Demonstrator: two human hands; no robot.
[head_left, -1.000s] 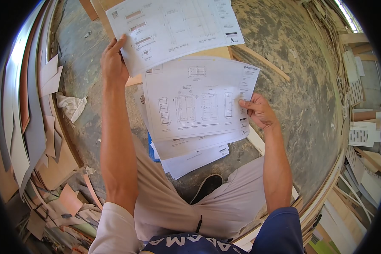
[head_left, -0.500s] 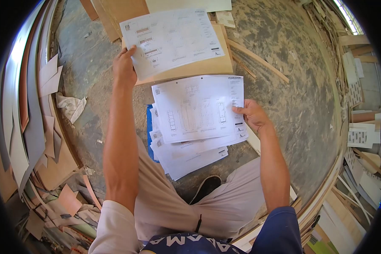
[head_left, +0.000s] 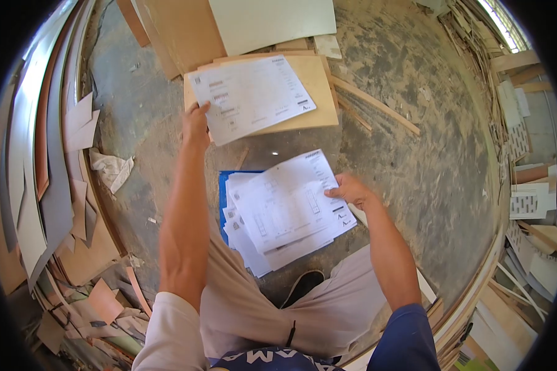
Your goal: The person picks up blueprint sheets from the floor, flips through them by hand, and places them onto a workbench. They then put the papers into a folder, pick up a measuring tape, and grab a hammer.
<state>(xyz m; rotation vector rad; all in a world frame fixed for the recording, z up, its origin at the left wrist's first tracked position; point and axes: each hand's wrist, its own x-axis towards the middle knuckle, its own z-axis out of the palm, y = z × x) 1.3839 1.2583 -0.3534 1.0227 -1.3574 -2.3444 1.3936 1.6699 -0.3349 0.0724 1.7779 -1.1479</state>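
Note:
In my left hand (head_left: pixel 197 125) is a printed drawing sheet (head_left: pixel 260 96), pinched at its left edge and held over a pale wood board (head_left: pixel 323 111). My right hand (head_left: pixel 351 190) grips the right edge of another drawing sheet (head_left: pixel 284 201), thumb on top. That sheet is tilted above a loose stack of papers (head_left: pixel 254 263). A blue folder or sheet (head_left: pixel 223 185) shows beneath the stack, mostly covered. Fingers of both hands are partly hidden under the paper.
A white panel (head_left: pixel 275 25) and brown boards (head_left: pixel 182 34) lie at the far side. Thin wood strips (head_left: pixel 377 105) rest on the floor. Sheet offcuts (head_left: pixel 49 154) lean along the left, near a crumpled cloth (head_left: pixel 111 168). More scraps (head_left: pixel 532 204) pile up at the right.
Both sheets have moved lower in view and rotated: the left one is now over the pale board, the right one closer to the stack. More of the blue thing shows.

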